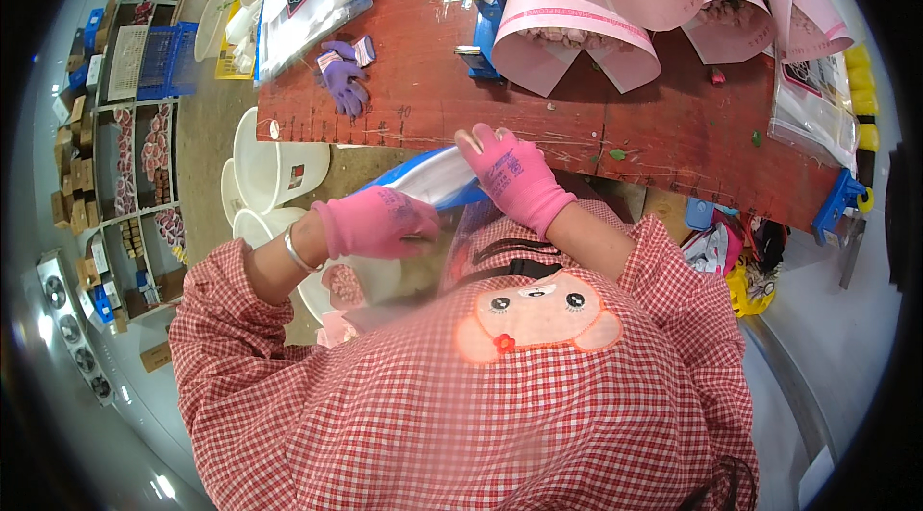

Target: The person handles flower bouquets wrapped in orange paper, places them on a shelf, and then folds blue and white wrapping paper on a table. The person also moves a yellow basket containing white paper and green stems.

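Note:
Both hands wear pink gloves with bare fingertips showing on the right one. My right hand [510, 176] grips the upper end of a blue and white plastic sleeve [433, 179] at the table's front edge. Lower and to the left, my left hand [382, 222] is beside the same sleeve with its fingers curled; its fingertips are partly hidden, so its hold cannot be told. Flower bouquets in pink printed paper [577, 21] lie on the red table [433, 100] beyond my right hand. Purple gloves [345, 78] rest on the table at the left.
A blue tape dispenser [487, 28] stands beside the bouquets. A stack of plastic sleeves [303, 6] lies at the back left, by a yellow basket [234, 42]. White buckets [277, 168] stand below the table's left end. Another blue dispenser [836, 204] is on the right corner.

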Tool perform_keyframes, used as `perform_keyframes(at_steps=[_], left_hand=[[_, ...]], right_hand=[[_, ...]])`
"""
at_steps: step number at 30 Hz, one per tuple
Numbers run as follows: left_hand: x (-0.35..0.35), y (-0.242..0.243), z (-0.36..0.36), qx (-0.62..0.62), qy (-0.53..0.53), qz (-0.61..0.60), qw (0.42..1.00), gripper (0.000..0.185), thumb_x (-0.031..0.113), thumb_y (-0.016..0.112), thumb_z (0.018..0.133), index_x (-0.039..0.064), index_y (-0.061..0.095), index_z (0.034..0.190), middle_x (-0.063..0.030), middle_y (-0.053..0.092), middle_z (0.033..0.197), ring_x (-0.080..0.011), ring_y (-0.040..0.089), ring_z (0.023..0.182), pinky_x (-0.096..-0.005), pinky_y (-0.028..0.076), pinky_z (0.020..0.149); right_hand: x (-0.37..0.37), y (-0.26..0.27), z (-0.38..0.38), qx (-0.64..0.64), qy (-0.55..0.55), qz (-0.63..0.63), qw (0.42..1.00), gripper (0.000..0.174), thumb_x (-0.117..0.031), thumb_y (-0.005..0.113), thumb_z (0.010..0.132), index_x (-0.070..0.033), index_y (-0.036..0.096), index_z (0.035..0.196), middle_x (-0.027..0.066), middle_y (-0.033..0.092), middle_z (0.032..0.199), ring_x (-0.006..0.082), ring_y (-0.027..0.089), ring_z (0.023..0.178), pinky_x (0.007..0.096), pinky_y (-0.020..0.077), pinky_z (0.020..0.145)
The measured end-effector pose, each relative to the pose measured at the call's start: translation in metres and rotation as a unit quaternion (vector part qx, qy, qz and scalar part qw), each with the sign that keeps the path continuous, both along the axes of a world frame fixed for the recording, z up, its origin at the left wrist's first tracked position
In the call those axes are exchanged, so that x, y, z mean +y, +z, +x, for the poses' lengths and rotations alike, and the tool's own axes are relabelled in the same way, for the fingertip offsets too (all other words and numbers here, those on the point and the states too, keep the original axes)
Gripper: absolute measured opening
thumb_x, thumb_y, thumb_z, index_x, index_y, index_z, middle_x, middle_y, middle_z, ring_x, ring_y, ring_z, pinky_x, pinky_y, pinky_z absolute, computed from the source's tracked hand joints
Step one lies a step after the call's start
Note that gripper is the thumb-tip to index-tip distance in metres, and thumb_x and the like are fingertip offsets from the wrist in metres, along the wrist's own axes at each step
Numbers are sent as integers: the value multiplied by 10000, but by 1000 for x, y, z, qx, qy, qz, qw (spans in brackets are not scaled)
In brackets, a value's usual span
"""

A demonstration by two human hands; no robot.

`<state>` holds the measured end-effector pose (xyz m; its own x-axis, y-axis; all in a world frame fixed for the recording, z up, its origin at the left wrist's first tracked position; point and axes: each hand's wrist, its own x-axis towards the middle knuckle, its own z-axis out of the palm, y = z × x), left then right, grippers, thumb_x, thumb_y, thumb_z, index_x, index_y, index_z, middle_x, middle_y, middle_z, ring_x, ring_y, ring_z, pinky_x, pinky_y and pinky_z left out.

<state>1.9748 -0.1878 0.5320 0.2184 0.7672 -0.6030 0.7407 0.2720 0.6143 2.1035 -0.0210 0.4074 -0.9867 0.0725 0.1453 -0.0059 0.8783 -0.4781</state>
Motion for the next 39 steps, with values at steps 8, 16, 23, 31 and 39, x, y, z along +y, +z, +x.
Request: perform_keyframes(at_steps=[8, 16, 23, 31, 39], left_hand=[[-4, 14, -39, -270, 359, 63, 891, 347, 311, 539, 1000, 19, 601, 822, -126, 653, 1082, -122, 527, 831, -298, 444, 792], [-23, -98, -27, -608, 628, 158, 460, 186, 320, 611, 992, 148, 599, 922, -23, 628, 1327, -13, 287, 467, -231, 406, 671], [-18, -115, 2, -566, 679, 193, 426, 185, 319, 574, 1012, 144, 602, 956, -20, 629, 1304, -19, 317, 494, -234, 414, 678], [-8, -97, 3, -433, 613, 190, 633, 307, 388, 542, 1012, 98, 563, 912, -80, 576, 1357, -45, 405, 613, -229, 406, 683], [-10, -90, 1, -411, 628, 163, 640, 334, 402, 534, 1001, 79, 600, 946, -52, 617, 1301, -23, 389, 671, -213, 434, 727]], right_hand=[[2, -10, 7, 49, 34, 20, 998, 530, -175, 726, 760, -157, 538, 1256, 84, 558, 1065, 269, 638, 905, 392, 561, 665], [9, -3, 1, 63, 153, 35, 986, 219, -131, 614, 833, -126, 579, 1050, 97, 615, 923, 271, 669, 825, 400, 553, 658], [14, -6, -9, -4, 165, 13, 986, 720, -172, 705, 776, -191, 448, 1448, 102, 631, 993, 300, 655, 852, 424, 526, 732], [14, -13, -12, 82, 161, 30, 983, 561, -151, 593, 872, -317, 500, 1400, 93, 597, 1102, 258, 652, 782, 387, 551, 664], [11, -18, -14, 95, 133, -3, 987, 568, -140, 614, 847, -226, 487, 1394, 64, 572, 1238, 236, 654, 794, 379, 554, 704]])
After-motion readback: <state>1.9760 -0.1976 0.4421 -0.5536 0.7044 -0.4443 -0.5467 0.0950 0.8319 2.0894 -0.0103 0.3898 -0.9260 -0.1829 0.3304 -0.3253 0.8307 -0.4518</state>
